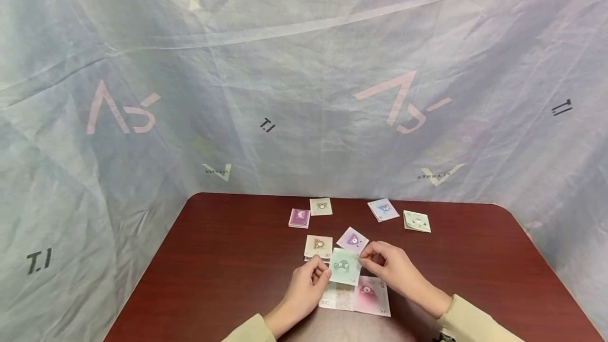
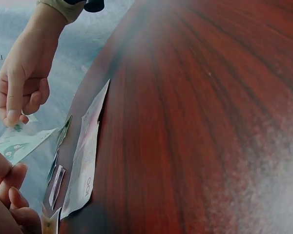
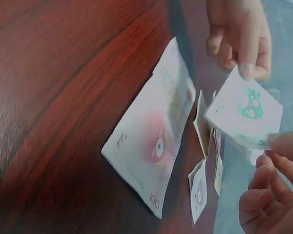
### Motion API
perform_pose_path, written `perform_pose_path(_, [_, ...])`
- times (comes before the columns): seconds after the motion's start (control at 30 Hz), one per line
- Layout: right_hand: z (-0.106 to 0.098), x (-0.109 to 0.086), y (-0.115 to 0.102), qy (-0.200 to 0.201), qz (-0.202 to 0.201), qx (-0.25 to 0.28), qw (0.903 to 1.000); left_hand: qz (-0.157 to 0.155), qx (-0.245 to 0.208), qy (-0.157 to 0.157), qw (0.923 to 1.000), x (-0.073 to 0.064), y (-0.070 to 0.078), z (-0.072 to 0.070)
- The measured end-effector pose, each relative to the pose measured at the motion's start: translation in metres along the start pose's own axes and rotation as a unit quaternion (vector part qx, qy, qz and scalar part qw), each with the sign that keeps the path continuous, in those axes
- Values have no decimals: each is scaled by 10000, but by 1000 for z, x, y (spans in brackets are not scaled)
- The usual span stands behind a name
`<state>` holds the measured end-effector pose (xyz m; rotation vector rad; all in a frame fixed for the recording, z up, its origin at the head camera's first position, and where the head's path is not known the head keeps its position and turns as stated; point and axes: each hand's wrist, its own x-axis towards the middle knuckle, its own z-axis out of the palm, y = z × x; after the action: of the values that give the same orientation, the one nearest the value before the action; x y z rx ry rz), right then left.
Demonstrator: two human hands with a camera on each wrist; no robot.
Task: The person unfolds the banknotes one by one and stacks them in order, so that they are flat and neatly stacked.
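A green-printed banknote [image 1: 345,267] with a cartoon face is raised over the table. My left hand [image 1: 305,285] pinches its left edge between thumb and fingers. At the opposite edge, the thumb and fingers of my right hand [image 1: 399,271] pinch it too. In the right wrist view the green note [image 3: 244,109] is spread between both hands, face showing. Beneath it lies a larger pink note [image 3: 154,146] marked 100, flat but creased; the hands and green note partly cover it in the head view.
Folded brown [image 1: 319,246] and purple [image 1: 352,239] notes lie just beyond the hands. Farther back on the dark red table [image 1: 228,268] are a magenta stack [image 1: 299,218], a tan note [image 1: 321,206], a blue one [image 1: 383,209] and a green one [image 1: 417,221]. Grey cloth [image 1: 304,67] hangs behind.
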<state>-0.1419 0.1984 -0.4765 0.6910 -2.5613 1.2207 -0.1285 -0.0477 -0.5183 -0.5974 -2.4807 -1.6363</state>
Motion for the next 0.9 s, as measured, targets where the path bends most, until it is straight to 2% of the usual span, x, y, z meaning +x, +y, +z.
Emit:
perform_pose_path(0.3, [-2, 0, -5, -330, 810, 326, 9956, -298, -338, 290, 9986, 5, -2, 3])
perform_pose_path(0.43, [1, -1, -4, -385, 924, 406, 9941, -326, -357, 368, 9981, 7, -2, 4])
perform_pose_path(0.63, [6, -3, -5, -276, 1023, 381, 9936, -542, -501, 411, 9964, 7, 1, 5])
perform_pose_path(0.73, [7, -4, -6, -192, 1108, 358, 9930, -545, -621, 467, 9955, 6, 3, 6])
perform_pose_path(0.9, [8, -1, -9, -119, 1245, 532, 9907, -672, -657, 521, 9942, 6, 5, 8])
